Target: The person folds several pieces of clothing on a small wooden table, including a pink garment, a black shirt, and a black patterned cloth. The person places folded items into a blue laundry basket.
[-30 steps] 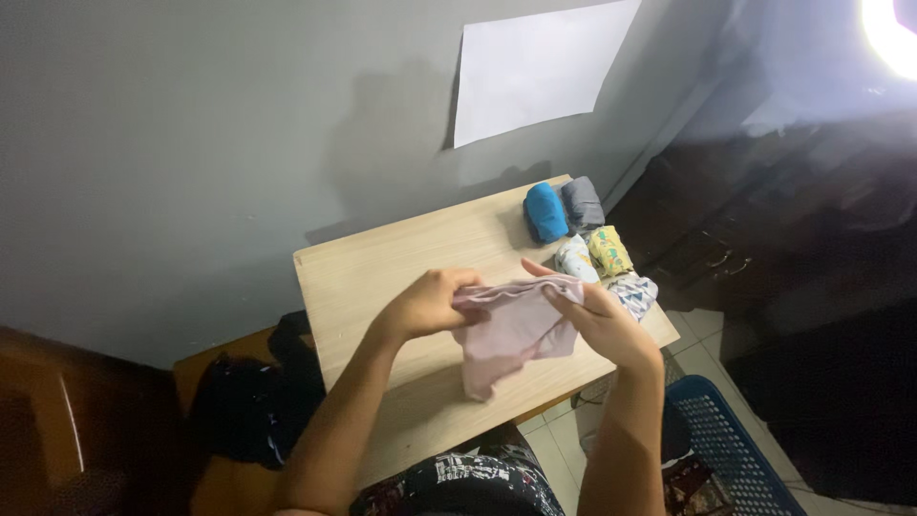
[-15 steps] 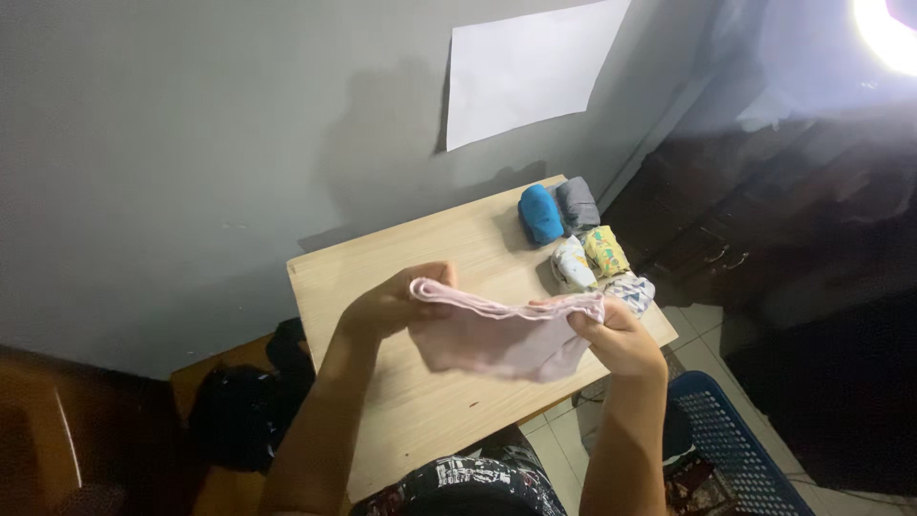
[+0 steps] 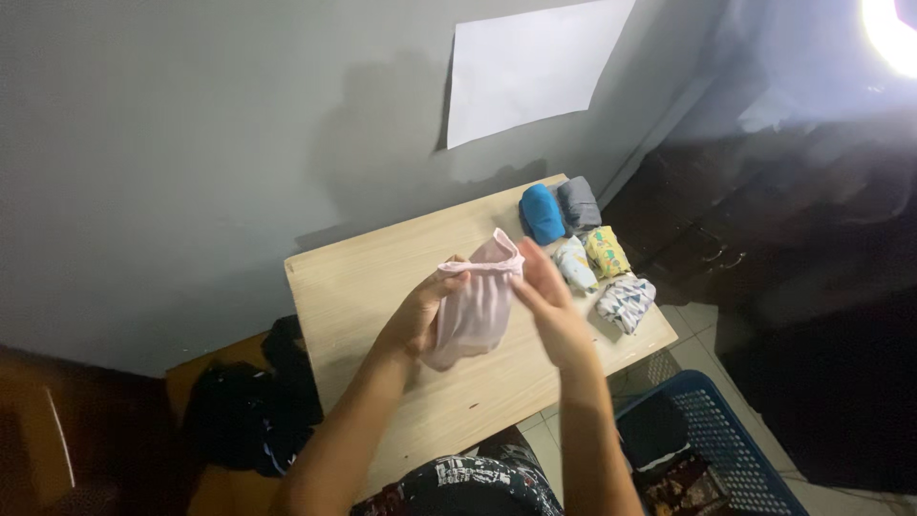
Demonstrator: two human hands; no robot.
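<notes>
Pink, thin cloth point(image 3: 475, 304) hung bunched between the two hands above the middle of the wooden table point(image 3: 358, 277). Half a second earlier it was stretched wide between them; now the hands had come together and the fabric was doubled into a narrow, gathered bundle, which I judged to be a fold brought in. My left hand point(image 3: 420, 315) was closed on its left edge, thumb over the ribbed hem. My right hand point(image 3: 544, 296) lay half open, fingers flat against the cloth's right side (I could not tell whether it pinched). Beyond, at the table's far right corner, soft rolled bundles sat close together: blue point(image 3: 542, 213), grey point(image 3: 579, 203), yellow patterned point(image 3: 607, 251), white patterned point(image 3: 626, 300). A blue plastic basket point(image 3: 735, 449) stood on the floor.
</notes>
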